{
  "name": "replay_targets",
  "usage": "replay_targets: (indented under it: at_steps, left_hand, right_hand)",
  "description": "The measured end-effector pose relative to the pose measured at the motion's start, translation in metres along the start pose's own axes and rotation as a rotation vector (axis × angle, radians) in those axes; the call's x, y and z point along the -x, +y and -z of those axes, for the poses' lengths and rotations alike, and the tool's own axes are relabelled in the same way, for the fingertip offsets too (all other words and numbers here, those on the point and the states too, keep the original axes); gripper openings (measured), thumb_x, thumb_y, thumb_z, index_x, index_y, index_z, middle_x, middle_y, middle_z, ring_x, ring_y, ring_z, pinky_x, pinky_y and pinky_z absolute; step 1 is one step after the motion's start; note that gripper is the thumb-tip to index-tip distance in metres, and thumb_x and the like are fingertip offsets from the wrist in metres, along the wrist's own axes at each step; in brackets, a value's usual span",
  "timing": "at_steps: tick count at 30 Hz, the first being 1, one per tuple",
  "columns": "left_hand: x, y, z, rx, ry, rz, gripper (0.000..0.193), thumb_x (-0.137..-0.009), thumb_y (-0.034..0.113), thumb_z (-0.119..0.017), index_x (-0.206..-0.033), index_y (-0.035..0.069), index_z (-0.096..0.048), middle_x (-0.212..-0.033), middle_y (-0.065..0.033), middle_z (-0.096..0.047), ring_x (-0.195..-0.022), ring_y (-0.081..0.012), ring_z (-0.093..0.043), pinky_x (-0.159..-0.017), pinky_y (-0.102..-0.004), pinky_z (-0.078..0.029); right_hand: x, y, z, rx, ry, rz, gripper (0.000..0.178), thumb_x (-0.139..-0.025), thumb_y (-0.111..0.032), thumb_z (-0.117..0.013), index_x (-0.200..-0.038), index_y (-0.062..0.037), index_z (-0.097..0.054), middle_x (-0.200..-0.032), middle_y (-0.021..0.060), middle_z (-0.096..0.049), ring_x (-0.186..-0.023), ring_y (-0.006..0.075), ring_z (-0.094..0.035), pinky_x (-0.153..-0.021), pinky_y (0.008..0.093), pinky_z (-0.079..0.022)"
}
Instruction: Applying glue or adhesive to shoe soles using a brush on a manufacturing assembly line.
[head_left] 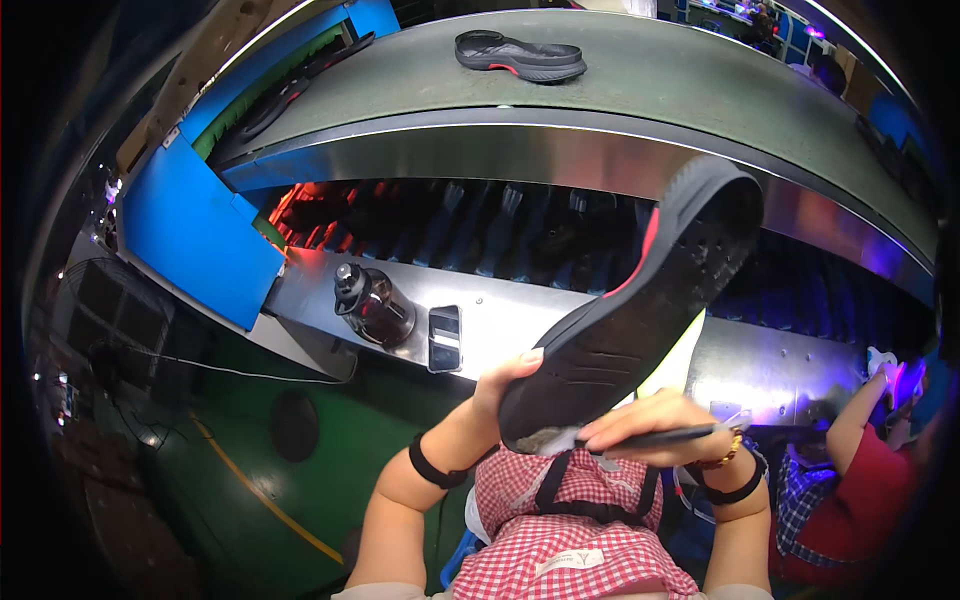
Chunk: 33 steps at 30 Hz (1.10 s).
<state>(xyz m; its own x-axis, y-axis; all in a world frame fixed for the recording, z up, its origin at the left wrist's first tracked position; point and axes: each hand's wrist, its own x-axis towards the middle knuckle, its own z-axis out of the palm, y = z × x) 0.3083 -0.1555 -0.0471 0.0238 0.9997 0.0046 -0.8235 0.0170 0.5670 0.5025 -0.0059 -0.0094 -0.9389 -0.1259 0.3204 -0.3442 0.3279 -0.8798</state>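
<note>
A black shoe sole point(640, 310) with a red patch on its edge is tilted up in front of me, its inner face toward me. My left hand point(508, 378) grips its near left edge, the thumb lying on top. In my right hand point(655, 422) is a dark-handled brush point(665, 437), its pale bristles touching the near end of the sole. That end looks whitish and wet. The fingers of my right hand are closed round the handle. What the left fingers do under the sole is hidden.
Another black sole point(520, 57) lies on the grey-green conveyor belt point(390, 90). On the metal shelf point(490, 310) stand a dark bottle point(375, 305) and a phone point(445, 338). A blue machine housing point(190, 230) is at left. At right sits a person in a red sleeve point(875, 480).
</note>
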Motion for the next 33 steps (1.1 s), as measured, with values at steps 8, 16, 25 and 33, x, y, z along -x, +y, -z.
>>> replay_targets:
  at_steps: [8, 16, 25, 33]
  left_hand:
    - [-0.002, 0.015, -0.014, 0.039, 0.019, 0.242, 0.052, -0.092, 0.028, -0.053, -0.133, -0.004, -0.045, -0.122, -0.0193, -0.059, -0.106, -0.0246, -0.062, -0.094, -0.0358, -0.049]
    - [0.003, 0.026, -0.027, -0.260, 0.162, 0.372, 0.057, -0.090, 0.028, -0.059, -0.134, -0.004, -0.044, -0.123, -0.0183, -0.058, -0.104, -0.0218, -0.061, -0.092, -0.0333, -0.049]
    - [0.011, 0.029, -0.028, -0.422, 0.102, 0.369, 0.058, -0.093, 0.039, -0.055, -0.134, -0.001, -0.047, -0.114, -0.0137, -0.061, -0.094, -0.0154, -0.062, -0.082, -0.0274, -0.051]
    - [0.021, 0.038, -0.027, -0.431, 0.194, 0.440, 0.058, -0.093, 0.039, -0.053, -0.133, -0.003, -0.047, -0.117, -0.0136, -0.061, -0.099, -0.0148, -0.061, -0.084, -0.0253, -0.049]
  right_hand:
    - [0.008, -0.020, 0.011, 0.188, -0.110, -0.025, 0.029, -0.076, -0.001, -0.070, -0.104, -0.0030, -0.069, -0.108, 0.0145, -0.069, -0.093, 0.0288, -0.069, -0.077, 0.0323, -0.056]
    - [0.000, -0.028, 0.023, 0.229, -0.125, -0.026, 0.037, -0.075, -0.002, -0.066, -0.111, -0.0123, -0.067, -0.114, 0.0079, -0.067, -0.088, 0.0250, -0.069, -0.066, 0.0313, -0.055]
    - [0.003, -0.040, 0.041, 0.419, -0.308, -0.131, 0.037, -0.074, -0.009, -0.064, -0.110, -0.0128, -0.067, -0.114, 0.0050, -0.067, -0.090, 0.0242, -0.069, -0.069, 0.0319, -0.054]
    - [0.005, -0.047, 0.061, 0.557, -0.312, -0.197, 0.029, -0.084, -0.018, -0.057, -0.110, -0.0124, -0.068, -0.111, 0.0085, -0.068, -0.093, 0.0251, -0.068, -0.070, 0.0337, -0.054]
